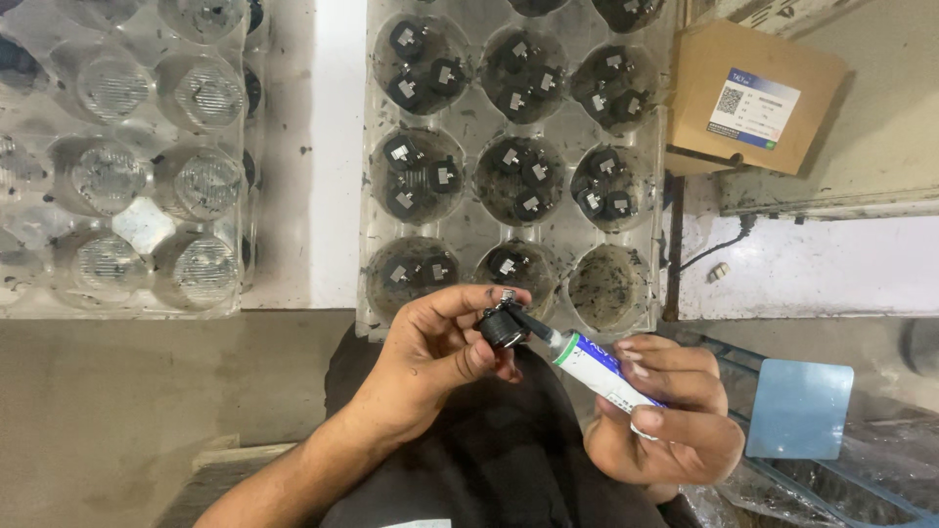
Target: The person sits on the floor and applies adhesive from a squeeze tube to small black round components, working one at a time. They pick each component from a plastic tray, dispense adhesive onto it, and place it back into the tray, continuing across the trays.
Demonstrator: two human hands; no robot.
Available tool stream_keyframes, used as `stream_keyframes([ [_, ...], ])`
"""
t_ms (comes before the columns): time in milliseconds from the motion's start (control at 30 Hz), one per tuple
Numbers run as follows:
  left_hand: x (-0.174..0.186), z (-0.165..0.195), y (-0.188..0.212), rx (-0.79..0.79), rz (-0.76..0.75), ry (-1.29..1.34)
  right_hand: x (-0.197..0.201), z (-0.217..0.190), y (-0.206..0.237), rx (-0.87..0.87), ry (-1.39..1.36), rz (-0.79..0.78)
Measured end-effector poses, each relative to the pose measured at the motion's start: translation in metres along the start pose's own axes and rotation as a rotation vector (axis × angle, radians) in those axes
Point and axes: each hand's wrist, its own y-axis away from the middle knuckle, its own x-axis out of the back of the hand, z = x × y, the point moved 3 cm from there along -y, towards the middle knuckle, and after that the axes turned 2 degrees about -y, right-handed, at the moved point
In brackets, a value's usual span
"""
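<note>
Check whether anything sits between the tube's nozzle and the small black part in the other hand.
Nothing visible does. The left hand pinches the small black part at its fingertips, and the dark nozzle of the white tube, held in the right hand, already meets the part's side with no gap showing.

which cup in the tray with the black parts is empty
The bottom-right cup of the clear tray, just above the right hand: it holds only dark residue, while the others hold small black parts.

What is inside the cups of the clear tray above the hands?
Most cups of the clear tray hold small black parts with metal tabs. The lower right cup has only dark residue. Cups at the top edge are cut off.
</note>
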Motion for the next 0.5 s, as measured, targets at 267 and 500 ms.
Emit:
stream_keyframes([
  [267,0.003,0.002,-0.005,-0.025,0.048,-0.034,-0.005,-0.002,-0.005,-0.133,0.048,0.095],
  [500,0.013,0.024,-0.039,-0.103,0.242,-1.141,0.027,0.018,-0.003,-0.194,-0.122,0.375],
])
